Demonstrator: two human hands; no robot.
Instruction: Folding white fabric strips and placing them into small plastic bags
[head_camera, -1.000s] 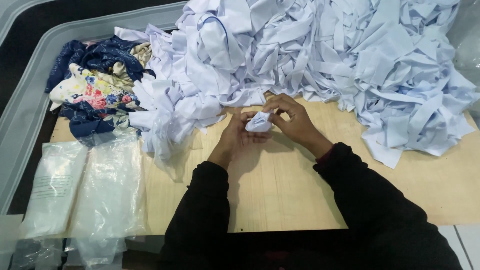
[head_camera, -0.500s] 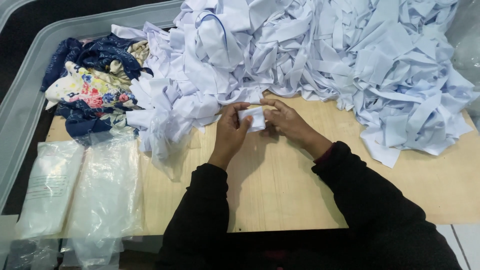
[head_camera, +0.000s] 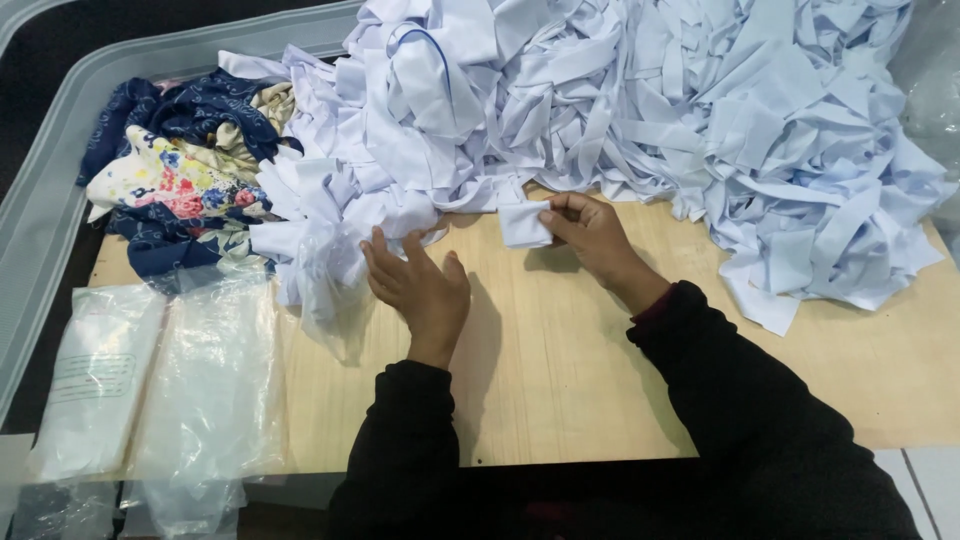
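one folded white strip (head_camera: 524, 223), two hands

my right hand (head_camera: 592, 232) pinches the strip above the board (head_camera: 560, 400), beside one big white heap (head_camera: 650, 110); my left hand (head_camera: 418, 285) hovers empty, fingers spread, near two plastic bags (head_camera: 150, 385).

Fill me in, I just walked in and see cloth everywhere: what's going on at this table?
A person in black sleeves sits at a wooden table. The right hand pinches a small folded white cloth piece at the edge of a big pile of white strips. The left hand is open and holds nothing, next to a bunch of white cloth. Floral and navy fabric lies to the left, with clear plastic bags nearer the front.
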